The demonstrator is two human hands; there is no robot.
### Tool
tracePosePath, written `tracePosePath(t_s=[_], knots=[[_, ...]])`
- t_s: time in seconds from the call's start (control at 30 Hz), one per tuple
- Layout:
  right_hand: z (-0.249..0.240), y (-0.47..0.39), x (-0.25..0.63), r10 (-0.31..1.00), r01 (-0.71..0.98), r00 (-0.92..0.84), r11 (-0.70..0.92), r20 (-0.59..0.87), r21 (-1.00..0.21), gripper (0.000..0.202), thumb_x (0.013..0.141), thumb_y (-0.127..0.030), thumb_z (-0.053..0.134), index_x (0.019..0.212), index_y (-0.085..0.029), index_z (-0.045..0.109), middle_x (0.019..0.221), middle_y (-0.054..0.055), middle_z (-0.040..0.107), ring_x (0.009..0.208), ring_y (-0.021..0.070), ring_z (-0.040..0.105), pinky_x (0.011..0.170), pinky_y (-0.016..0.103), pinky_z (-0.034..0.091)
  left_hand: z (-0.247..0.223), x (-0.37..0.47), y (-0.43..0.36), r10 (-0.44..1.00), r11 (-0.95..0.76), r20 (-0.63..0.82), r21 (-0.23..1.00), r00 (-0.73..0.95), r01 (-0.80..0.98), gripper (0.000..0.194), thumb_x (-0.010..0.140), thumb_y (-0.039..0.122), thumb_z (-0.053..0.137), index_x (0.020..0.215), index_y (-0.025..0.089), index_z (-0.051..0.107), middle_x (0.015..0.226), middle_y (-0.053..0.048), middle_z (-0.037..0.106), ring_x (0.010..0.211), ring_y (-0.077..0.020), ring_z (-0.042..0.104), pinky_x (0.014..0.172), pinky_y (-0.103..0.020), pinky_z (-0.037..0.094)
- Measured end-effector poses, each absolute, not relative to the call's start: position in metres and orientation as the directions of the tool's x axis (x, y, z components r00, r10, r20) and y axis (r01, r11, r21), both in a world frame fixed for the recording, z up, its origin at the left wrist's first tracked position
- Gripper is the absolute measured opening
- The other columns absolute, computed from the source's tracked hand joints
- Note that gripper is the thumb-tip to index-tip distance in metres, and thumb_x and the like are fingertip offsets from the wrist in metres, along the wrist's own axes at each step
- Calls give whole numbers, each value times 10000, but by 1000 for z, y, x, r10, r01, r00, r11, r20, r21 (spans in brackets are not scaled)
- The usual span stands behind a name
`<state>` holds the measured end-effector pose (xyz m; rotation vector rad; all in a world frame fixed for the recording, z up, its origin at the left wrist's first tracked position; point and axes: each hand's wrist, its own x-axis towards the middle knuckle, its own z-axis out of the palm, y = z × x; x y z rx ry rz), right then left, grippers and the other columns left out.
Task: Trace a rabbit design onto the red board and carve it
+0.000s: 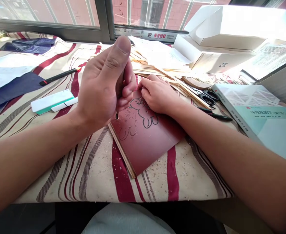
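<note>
Nearest, at 6 o'clock in the head view, is pale cloth [128,221] on the person's body. Just past it is the surface [193,182], with a striped cloth over it. A red-brown board [152,143] lies near the middle, toward 5 o'clock, with animal-like lines on it. It sits straight in front of the body, I think so both arms can reach it.

The left hand [106,84] is closed tight round a thin tool [117,115], thumb up. The tool points down, perhaps so its tip can meet the lines; I can't tell if it touches. The right hand [157,94] is half open, palm down on the board, probably to stop it sliding.

Scissors [209,97] and a book [267,130] lie toward 3 o'clock, maybe put aside to make room.
</note>
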<state>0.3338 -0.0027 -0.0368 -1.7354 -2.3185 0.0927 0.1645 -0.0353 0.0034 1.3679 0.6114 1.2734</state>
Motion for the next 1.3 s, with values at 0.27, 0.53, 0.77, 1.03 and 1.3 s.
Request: tracePosePath(t_s=[0.27,0.53,0.77,1.03,1.3], knots=[[-37,-3,333,953,941,-258,286,161,-182,398,1066,-192,370,1302,-169,690,1417,202,644,1366,395,586,1152,581,440,5,173,-31,939,-230,294,924,179,-306,645,1183,330,356,552,216,422,487,57,234,401,-84,157,404,-277,126],[-37,-3,333,954,940,-261,286,149,-184,397,1076,-200,379,1313,-151,694,1417,211,644,1370,412,593,1149,589,447,4,172,-27,900,-295,376,898,221,-326,643,1073,534,641,553,232,411,481,71,240,391,-81,157,370,-287,110],[-38,-2,334,949,936,-267,297,165,-189,382,1062,-184,391,1284,-161,701,1425,212,650,1369,425,596,1139,608,453,1,172,-27,867,-344,425,889,261,-302,667,878,649,838,564,246,408,478,73,246,392,-84,203,361,-288,149],[-37,-2,334,949,937,-265,295,168,-187,367,1065,-171,397,1272,-154,699,1423,211,648,1373,410,597,1161,596,445,0,172,-27,851,-359,443,883,283,-303,653,765,577,954,566,242,430,487,78,295,391,-72,255,365,-302,163],[-37,-2,333,950,938,-267,295,161,-184,373,1063,-175,392,1279,-153,695,1426,216,644,1377,414,599,1146,605,448,-1,172,-24,840,-388,466,874,277,-293,675,790,633,918,550,259,409,469,78,228,383,-87,193,349,-310,134]])
